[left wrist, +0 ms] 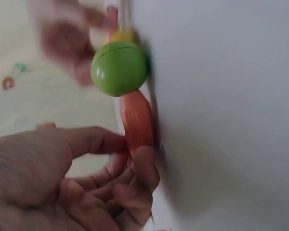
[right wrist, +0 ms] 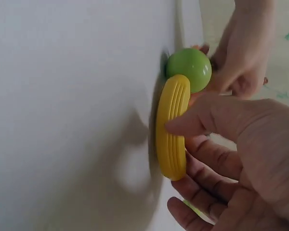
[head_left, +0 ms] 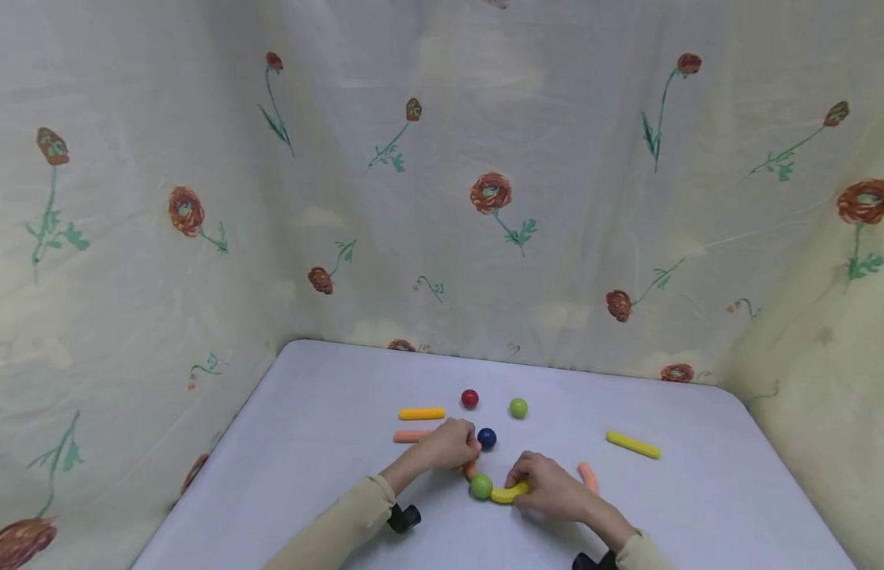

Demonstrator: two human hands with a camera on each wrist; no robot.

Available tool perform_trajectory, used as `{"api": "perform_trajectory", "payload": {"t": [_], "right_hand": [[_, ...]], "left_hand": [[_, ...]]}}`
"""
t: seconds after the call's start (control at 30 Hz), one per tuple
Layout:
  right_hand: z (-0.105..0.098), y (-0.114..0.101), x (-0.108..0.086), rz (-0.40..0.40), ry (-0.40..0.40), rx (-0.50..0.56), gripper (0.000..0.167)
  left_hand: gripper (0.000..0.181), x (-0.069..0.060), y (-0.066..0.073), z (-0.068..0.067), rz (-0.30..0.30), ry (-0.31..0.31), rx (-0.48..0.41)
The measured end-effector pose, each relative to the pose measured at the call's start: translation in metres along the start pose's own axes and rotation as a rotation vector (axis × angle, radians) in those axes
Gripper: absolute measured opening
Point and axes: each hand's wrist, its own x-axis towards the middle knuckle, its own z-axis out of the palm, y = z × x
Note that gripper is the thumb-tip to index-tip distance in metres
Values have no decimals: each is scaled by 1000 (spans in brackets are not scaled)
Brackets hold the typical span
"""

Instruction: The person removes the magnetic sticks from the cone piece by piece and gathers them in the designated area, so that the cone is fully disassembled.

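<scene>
A glossy green ball (head_left: pixel 480 487) lies on the white table between both hands. My left hand (head_left: pixel 447 445) pinches a curved orange stick (left wrist: pixel 136 118) between thumb and fingers, and its tip meets the ball in the left wrist view. On the other side, my right hand (head_left: pixel 553 487) grips a curved, grooved yellow stick (right wrist: pixel 172 130) with the thumb over its face. In the right wrist view the upper end of this stick touches the green ball. The fingers partly cover the orange stick in the head view.
Behind the hands lie a dark blue ball (head_left: pixel 487 438), a red ball (head_left: pixel 470 398) and a second green ball (head_left: pixel 518 408). Straight orange-yellow (head_left: pixel 422 413) and pink (head_left: pixel 411 436) sticks sit left, a straight yellow stick (head_left: pixel 632 445) and curved pink stick (head_left: pixel 588 478) right. Flowered cloth surrounds the table.
</scene>
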Motion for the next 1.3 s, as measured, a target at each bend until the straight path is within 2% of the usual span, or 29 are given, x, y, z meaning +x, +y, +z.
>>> {"api": "perform_trajectory", "payload": {"t": [0.1, 0.2, 0.3, 0.4, 0.47, 0.53, 0.63, 0.7, 0.77, 0.9, 1.0, 1.07, 1.3], "right_hand": [[-5, 5, 2, 29, 60, -81, 20], [-7, 11, 7, 52, 117, -106, 23], [-8, 15, 12, 33, 154, -119, 24], [-7, 19, 15, 20, 160, -120, 25], [-7, 20, 16, 41, 165, -94, 26], [-7, 20, 16, 105, 203, -22, 27], [-5, 15, 14, 239, 332, 134, 28], [-3, 11, 13, 339, 429, 234, 30], [1, 8, 12, 428, 485, 303, 33], [9, 4, 11, 556, 486, 351, 39], [14, 2, 10, 575, 461, 356, 39], [16, 1, 9, 569, 457, 350, 38], [20, -2, 10, 532, 503, 294, 33]], "left_hand": [[22, -15, 4, 9, -2, 54, 4], [16, -28, 12, 22, -16, 86, 13], [10, -37, 20, 32, -36, 110, 36], [12, -42, 26, 37, -36, 141, 60], [10, -45, 28, 37, -17, 175, 86], [10, -46, 28, 36, 23, 223, 112], [14, -47, 26, 32, 118, 269, 133], [12, -47, 25, 30, 183, 259, 138], [4, -47, 23, 28, 233, 223, 153], [10, -47, 17, 29, 301, 142, 167], [11, -47, 13, 30, 346, 125, 137], [10, -46, 11, 31, 368, 135, 125], [11, -45, 6, 31, 404, 164, 132]]}}
